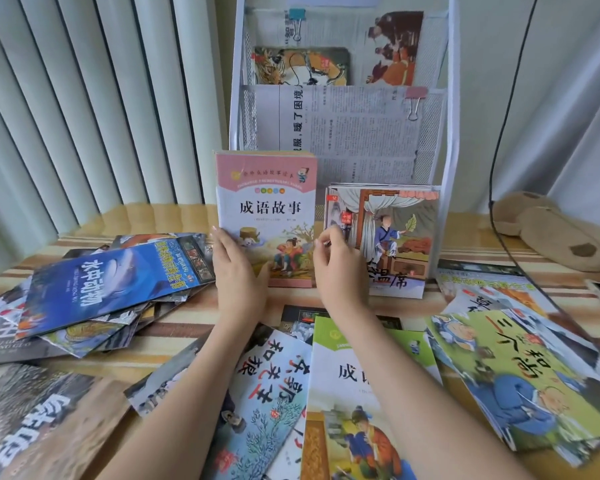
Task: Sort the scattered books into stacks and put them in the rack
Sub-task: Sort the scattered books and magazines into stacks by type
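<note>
I see L hand flat vs left edge of pink-top book stack, fingers straight, R hand at its right edge, fingers curled, grip unclear, stack upright on table just before white rack, 2nd stack beside, loose books scattered.

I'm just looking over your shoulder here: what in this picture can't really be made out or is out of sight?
Head view only:
- How many books are in the upright pink-topped stack: only its front cover shows.
- Lower left corner of that cover: behind the left hand.
- Green-topped book: its title is partly covered by the right forearm, its bottom cut off by the frame edge.
- Newspaper in the rack: small print too small to read.
</note>
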